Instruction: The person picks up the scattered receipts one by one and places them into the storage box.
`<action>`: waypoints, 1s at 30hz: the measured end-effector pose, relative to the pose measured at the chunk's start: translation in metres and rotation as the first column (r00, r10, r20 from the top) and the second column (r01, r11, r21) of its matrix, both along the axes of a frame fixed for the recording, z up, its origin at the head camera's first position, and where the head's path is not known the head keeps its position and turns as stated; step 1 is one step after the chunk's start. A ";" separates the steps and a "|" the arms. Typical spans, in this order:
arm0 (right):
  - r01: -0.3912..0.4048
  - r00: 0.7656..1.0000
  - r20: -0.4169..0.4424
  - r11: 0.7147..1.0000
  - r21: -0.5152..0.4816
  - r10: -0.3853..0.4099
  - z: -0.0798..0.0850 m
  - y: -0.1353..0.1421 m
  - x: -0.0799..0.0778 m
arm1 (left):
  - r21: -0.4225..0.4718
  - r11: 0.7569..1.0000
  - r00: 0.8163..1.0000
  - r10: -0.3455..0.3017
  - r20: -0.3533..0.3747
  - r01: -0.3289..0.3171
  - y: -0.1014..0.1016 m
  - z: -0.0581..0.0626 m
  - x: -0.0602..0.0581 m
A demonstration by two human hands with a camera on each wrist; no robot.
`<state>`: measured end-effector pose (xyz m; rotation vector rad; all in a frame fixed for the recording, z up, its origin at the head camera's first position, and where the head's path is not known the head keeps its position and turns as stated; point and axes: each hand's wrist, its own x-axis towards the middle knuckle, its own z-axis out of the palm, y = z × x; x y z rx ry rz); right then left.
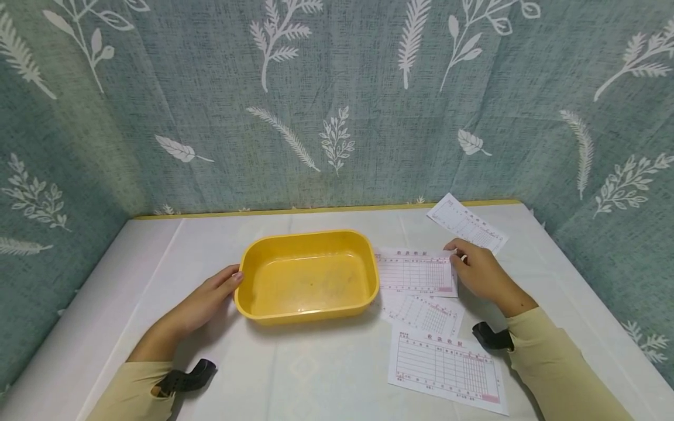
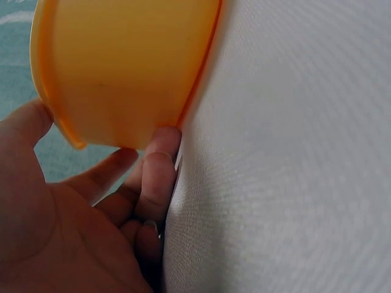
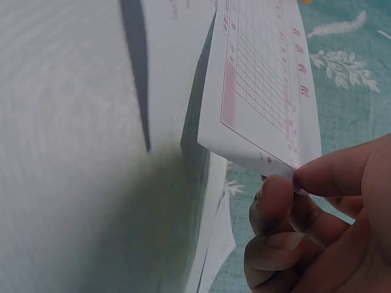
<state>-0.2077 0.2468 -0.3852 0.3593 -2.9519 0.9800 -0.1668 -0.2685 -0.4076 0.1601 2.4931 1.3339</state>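
A yellow plastic basin point(image 1: 308, 317) with rounded corners stands on the white tablecloth and holds nothing. My left hand point(image 1: 206, 301) grips its left end; in the left wrist view the thumb lies at the rim and the fingertips touch the lower wall point(image 2: 116, 79). To the basin's right, my right hand point(image 1: 480, 273) pinches the right edge of a printed receipt slip point(image 1: 413, 273) between thumb and fingers. That edge is raised off the cloth in the right wrist view, where the slip point(image 3: 263, 85) tilts upward. Its left end reaches the basin's side.
Another receipt point(image 1: 429, 316) lies partly under the held one. Closer to me is a third receipt point(image 1: 447, 368), and one more slip point(image 1: 466, 222) lies at the back right near the table's yellow edge point(image 1: 295, 211). A leaf-patterned teal curtain point(image 1: 221, 117) hangs behind and along the sides.
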 end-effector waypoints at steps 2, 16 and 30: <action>0.004 1.000 -0.012 1.000 -0.013 -0.004 0.001 0.000 0.000 | 0.005 1.000 1.000 0.001 -0.005 -0.001 0.000 0.000 0.000; 0.053 0.997 -0.045 0.994 -0.097 -0.057 0.003 0.002 0.003 | 0.013 1.000 1.000 0.003 0.000 -0.003 0.000 -0.004 0.001; 0.145 0.970 -0.163 0.966 -0.212 -0.181 0.005 0.000 0.002 | 0.017 1.000 1.000 0.006 -0.003 -0.006 0.000 -0.003 0.001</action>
